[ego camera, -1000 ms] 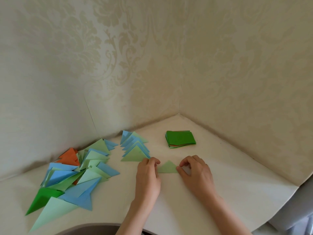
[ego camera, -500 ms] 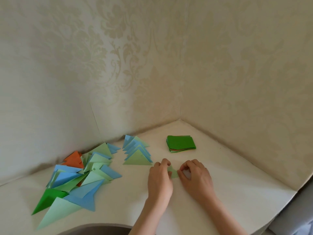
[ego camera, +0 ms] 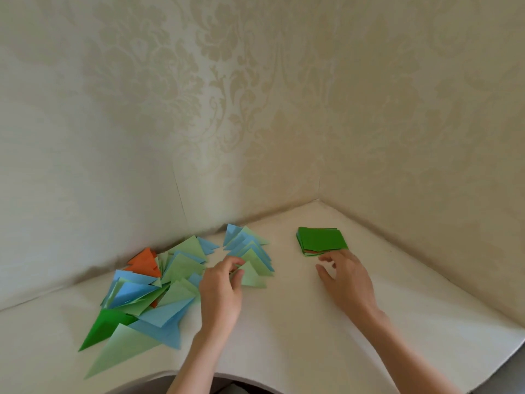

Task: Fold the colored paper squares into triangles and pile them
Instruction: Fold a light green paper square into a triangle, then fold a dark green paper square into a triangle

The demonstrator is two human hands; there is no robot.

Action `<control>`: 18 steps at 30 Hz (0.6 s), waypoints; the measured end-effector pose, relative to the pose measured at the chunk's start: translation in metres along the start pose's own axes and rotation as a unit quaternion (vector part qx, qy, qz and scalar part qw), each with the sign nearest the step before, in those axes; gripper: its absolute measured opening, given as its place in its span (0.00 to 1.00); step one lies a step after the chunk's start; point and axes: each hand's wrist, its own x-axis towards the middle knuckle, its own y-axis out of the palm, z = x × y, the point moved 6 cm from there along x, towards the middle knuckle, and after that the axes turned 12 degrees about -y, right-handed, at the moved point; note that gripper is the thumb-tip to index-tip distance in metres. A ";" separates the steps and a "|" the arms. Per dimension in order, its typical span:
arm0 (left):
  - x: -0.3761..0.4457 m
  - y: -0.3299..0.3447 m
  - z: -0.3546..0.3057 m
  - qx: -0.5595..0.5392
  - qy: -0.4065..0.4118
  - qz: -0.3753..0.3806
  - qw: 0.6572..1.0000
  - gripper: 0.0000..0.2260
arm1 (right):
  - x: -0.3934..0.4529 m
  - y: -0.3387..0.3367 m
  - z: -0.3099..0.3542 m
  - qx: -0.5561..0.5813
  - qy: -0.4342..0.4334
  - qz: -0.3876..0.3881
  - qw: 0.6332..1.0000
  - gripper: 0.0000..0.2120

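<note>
My left hand (ego camera: 220, 291) hides the near-left corner of the small triangle (ego camera: 251, 275). My right fingertips (ego camera: 338, 255) cover the stack's (ego camera: 322, 240) near edge. The bottom edge cuts off both forearms.

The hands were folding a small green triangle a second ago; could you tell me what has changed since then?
The hands have parted. The left hand carried the light green triangle left to the small neat pile and still pinches it. The right hand let go and reached to the stack of squares, fingers open. The loose pile and the stack stayed put.
</note>
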 end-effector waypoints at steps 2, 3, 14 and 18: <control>0.004 0.002 0.004 -0.003 -0.011 0.003 1.000 0.05 | 0.015 0.006 0.002 -0.039 -0.023 0.006 0.999 0.15; 0.006 0.004 0.007 -0.005 -0.018 0.006 1.000 0.05 | 0.021 0.011 0.002 -0.051 -0.032 0.019 0.998 0.18; 0.020 0.027 0.012 0.048 -0.004 -0.016 0.999 0.07 | 0.039 0.035 -0.002 -0.099 -0.054 -0.013 0.994 0.07; 0.020 0.035 0.020 0.079 -0.014 -0.012 0.997 0.05 | 0.038 0.036 0.001 -0.103 -0.069 -0.032 0.992 0.03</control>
